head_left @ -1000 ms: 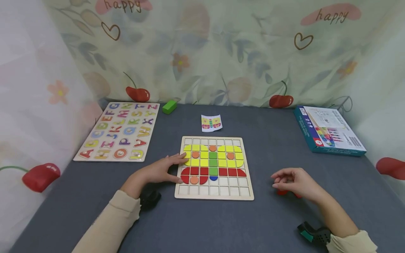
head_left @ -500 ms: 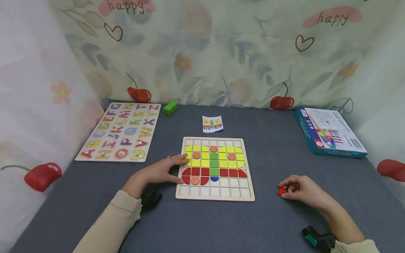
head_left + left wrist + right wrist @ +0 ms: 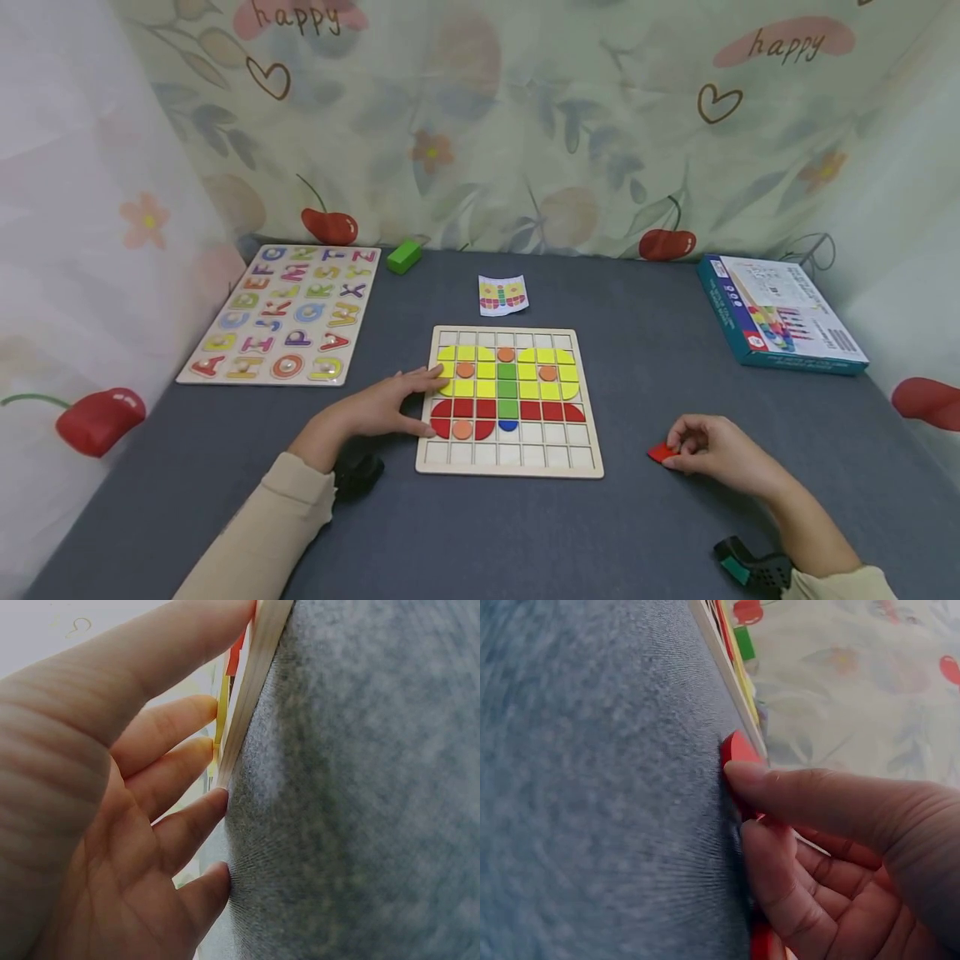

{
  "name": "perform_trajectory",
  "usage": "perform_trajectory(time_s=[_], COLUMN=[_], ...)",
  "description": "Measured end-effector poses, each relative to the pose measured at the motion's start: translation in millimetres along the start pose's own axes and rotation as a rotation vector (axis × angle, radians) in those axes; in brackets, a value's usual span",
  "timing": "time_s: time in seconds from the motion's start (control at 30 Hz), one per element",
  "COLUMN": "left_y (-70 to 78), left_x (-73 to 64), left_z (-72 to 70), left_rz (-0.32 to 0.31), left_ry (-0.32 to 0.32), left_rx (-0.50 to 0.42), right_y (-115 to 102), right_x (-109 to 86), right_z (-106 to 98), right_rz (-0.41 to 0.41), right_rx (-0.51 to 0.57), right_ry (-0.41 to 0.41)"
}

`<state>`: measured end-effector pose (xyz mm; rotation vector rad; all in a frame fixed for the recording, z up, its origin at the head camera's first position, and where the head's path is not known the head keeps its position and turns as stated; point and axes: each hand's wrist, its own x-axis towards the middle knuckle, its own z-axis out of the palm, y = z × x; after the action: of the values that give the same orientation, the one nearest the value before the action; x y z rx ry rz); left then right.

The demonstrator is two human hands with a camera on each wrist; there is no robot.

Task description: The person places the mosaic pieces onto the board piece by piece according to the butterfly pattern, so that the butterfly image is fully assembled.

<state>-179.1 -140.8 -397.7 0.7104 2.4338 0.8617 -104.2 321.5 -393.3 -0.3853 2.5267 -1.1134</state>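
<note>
A square wooden grid board [image 3: 510,467] lies mid-table, filled with yellow, red, green, orange and blue flat pieces; several white cells show at its lower right and bottom row. My left hand [image 3: 382,406] rests on the board's left edge with fingers spread, thumb and fingertips touching the rim and edge pieces. To the right of the board, my right hand [image 3: 723,452] pinches a red piece [image 3: 662,453] between thumb and fingers, low at the table. In the right wrist view another red piece [image 3: 761,943] lies under the curled fingers; the hand hides part of it.
Behind the board lies a small picture card [image 3: 503,296] with a butterfly-like pattern. An alphabet board [image 3: 281,317] is at the left, a green block [image 3: 404,256] beside its far corner. At the right back lies a flat teal-edged box [image 3: 787,312].
My right hand has come down onto the red pieces and now pinches one, which sticks out to the left of the fingertips. The left hand stays in place on the board.
</note>
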Motion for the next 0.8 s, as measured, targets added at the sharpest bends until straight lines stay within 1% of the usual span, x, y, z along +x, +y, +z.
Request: perform_trajectory(time_s=[0.17, 0.33, 0.53, 0.67, 0.8], left_y=[1.3, 0.7, -0.3, -0.1, -0.5], left_x=[-0.6, -1.4, -1.5, -1.5, -1.7], left_z=[-0.4, -0.4, -0.6, -0.8, -0.5], left_rz=[0.017, 0.015, 0.018, 0.024, 0.02], left_ry=[0.004, 0.007, 0.002, 0.002, 0.005], left_rx=[0.003, 0.001, 0.008, 0.002, -0.006], right_y=[-2.4, -10.9, -26.8, -35.7, -45.6], right_x=[5.8, 15.7, 33.9, 48.9, 64.5], right_z=[1.2, 3.0, 6.5, 12.8, 21.5], right_rz=[-0.018, -0.019, -0.024, -0.034, -0.046], right_rx=[0.038, 0.025, 0.016, 0.04, 0.086], right_ry=[-0.03, -0.046, -0.051, -0.045, -0.07])
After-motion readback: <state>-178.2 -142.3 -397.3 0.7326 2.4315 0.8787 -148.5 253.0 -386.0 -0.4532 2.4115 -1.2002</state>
